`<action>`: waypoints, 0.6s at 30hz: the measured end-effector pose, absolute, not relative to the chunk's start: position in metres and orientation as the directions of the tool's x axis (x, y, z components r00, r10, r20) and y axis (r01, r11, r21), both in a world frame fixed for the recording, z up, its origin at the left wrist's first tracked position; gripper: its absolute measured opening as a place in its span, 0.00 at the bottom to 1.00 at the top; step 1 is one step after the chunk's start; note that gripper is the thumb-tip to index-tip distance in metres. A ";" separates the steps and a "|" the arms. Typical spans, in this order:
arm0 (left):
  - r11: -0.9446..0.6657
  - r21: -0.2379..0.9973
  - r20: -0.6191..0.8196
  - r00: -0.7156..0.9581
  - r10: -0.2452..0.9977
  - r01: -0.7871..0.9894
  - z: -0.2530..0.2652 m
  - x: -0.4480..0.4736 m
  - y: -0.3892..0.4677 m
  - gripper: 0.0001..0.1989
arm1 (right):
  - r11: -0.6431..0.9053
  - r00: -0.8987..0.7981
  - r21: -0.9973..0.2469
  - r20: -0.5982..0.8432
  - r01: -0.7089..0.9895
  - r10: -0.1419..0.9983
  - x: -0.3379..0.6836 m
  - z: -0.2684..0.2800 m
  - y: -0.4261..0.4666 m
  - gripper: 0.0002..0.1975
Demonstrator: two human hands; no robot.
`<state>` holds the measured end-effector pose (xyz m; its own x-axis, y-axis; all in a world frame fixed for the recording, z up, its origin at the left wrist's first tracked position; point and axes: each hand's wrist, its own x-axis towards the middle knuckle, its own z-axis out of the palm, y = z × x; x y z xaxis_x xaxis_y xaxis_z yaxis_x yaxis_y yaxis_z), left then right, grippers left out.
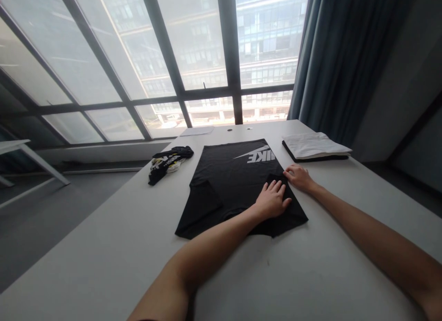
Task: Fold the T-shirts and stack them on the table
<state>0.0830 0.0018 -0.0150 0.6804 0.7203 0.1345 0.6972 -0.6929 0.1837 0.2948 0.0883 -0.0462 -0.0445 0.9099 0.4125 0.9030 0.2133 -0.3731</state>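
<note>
A black T-shirt (pixel 224 173) lies spread on the white table, its neckline toward me. White NIKE lettering and a swoosh show near its far right edge, cut off by the side fold. My left hand (pixel 272 199) rests flat on the right sleeve area, palm down and fingers stretched out. At the shirt's right edge is my right hand (pixel 299 177), its fingers curled with the fingertips closed at the fabric border. The left sleeve lies inward over the body of the shirt.
A crumpled dark garment with white and yellow print (pixel 169 163) lies at the table's left edge. Folded white cloth (pixel 314 145) sits on black cloth at the right. Behind the white table (pixel 103 256) are windows and a blue-grey curtain (pixel 331 58). Another table (pixel 14 146) stands far left.
</note>
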 end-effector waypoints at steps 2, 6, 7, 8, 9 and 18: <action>-0.681 0.181 0.123 0.671 0.731 0.710 -0.015 0.083 0.002 0.32 | 0.210 -0.043 -0.387 0.398 0.898 0.916 0.294 -0.044 0.087 0.15; -0.661 0.158 0.187 0.635 0.750 0.734 -0.012 0.084 0.000 0.27 | 0.197 -0.033 -0.418 0.368 0.887 0.929 0.294 -0.041 0.087 0.15; -0.661 0.156 0.205 0.630 0.749 0.734 -0.011 0.084 0.000 0.27 | 0.190 -0.027 -0.422 0.363 0.887 0.931 0.294 -0.041 0.087 0.15; -0.665 0.160 0.217 0.631 0.745 0.730 -0.011 0.084 0.001 0.27 | 0.183 -0.020 -0.424 0.360 0.887 0.933 0.294 -0.041 0.087 0.14; -0.673 0.168 0.218 0.639 0.738 0.720 -0.011 0.084 0.002 0.28 | 0.177 -0.013 -0.426 0.360 0.887 0.933 0.293 -0.041 0.087 0.14; -0.694 0.221 0.149 0.679 0.719 0.686 -0.014 0.082 0.007 0.31 | 0.167 0.146 -0.578 0.456 0.799 0.878 0.303 -0.043 0.095 0.15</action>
<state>0.0824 0.0075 -0.0137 0.6792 0.7187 0.1487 0.6857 -0.6936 0.2208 0.3033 0.0951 -0.0430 0.1460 0.8778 0.4563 0.7991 0.1673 -0.5775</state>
